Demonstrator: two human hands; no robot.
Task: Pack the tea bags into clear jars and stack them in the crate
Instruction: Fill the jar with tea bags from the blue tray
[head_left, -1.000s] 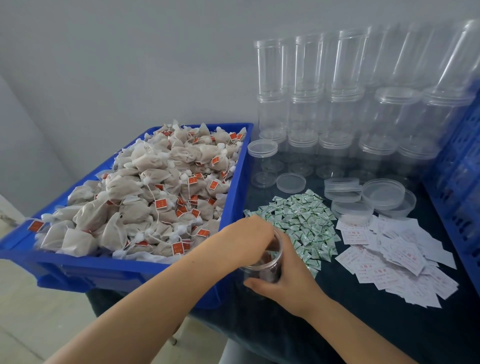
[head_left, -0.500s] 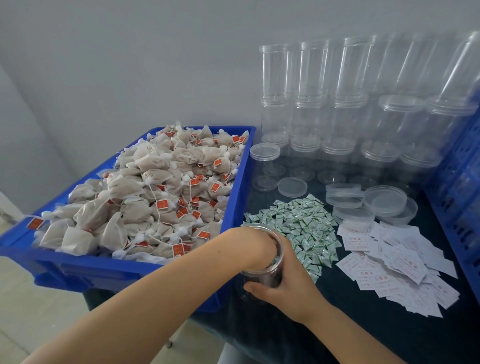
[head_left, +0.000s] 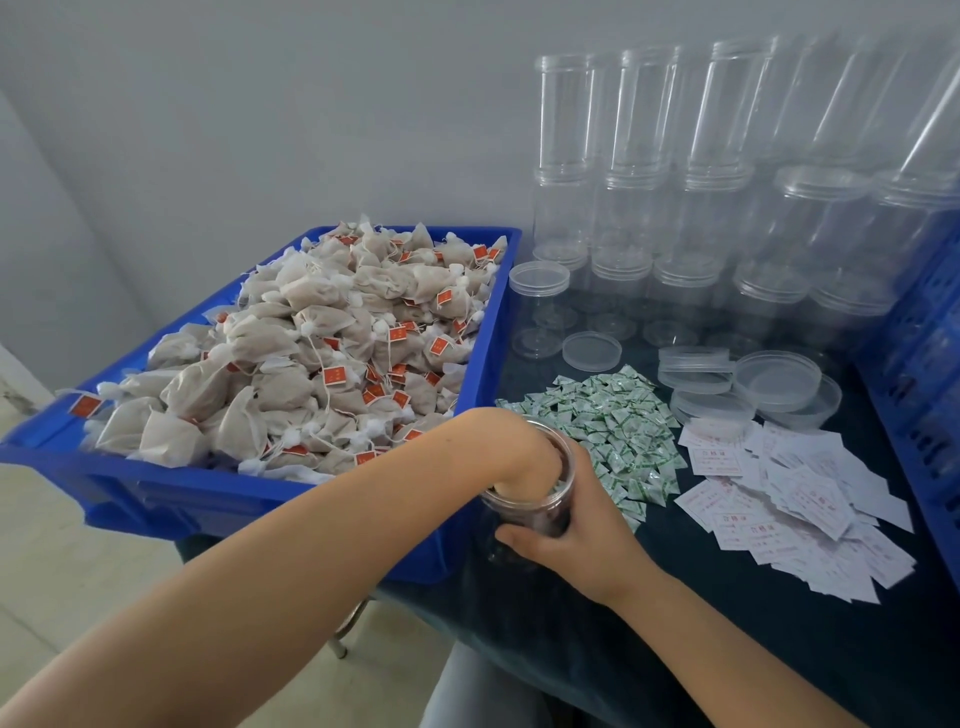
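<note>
Fingers of the left hand (head_left: 511, 454) vanish inside the clear jar (head_left: 524, 512), grasp unreadable. Right hand (head_left: 582, 540) wraps the jar, hiding its far side.

You face plain grey-white wall (head_left: 260, 104), evenly lit. Dark cloth-covered table (head_left: 675, 649) stands against it. Pale floor (head_left: 47, 561) lower left; metal table leg (head_left: 343, 631) visible beneath.
</note>
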